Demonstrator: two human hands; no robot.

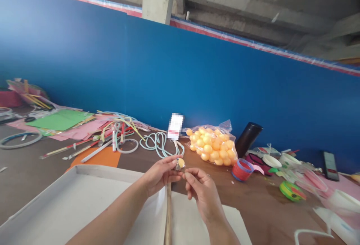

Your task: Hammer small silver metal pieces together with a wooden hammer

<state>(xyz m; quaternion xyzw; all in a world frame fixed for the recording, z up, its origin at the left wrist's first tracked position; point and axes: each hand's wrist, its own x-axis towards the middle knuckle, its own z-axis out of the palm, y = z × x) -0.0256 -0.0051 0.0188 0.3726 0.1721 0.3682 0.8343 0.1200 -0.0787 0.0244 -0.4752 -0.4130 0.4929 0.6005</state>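
Observation:
My left hand [162, 174] is closed around a small shiny round object with a yellowish middle [180, 163], possibly a tape roll. My right hand [201, 190] is close beside it, thumb and forefinger pinched together at the object's lower right edge. Whatever is between those fingertips is too small to make out. Below the hands a thin wooden strip [168, 215] runs down toward the bottom of the view, its upper end near my left fingers. A shallow white box lid [92, 200] lies under my left forearm, and a pale sheet [185, 218] lies under my right hand.
Behind the hands lie a coiled pale-blue cord with a badge [174, 128] and a bag of orange balls [213, 145]. A black bottle [249, 138] leans near the blue partition [197, 76]. Coloured paper [60, 119] and sticks are at left; a red tub [242, 170] and phone [331, 166] at right.

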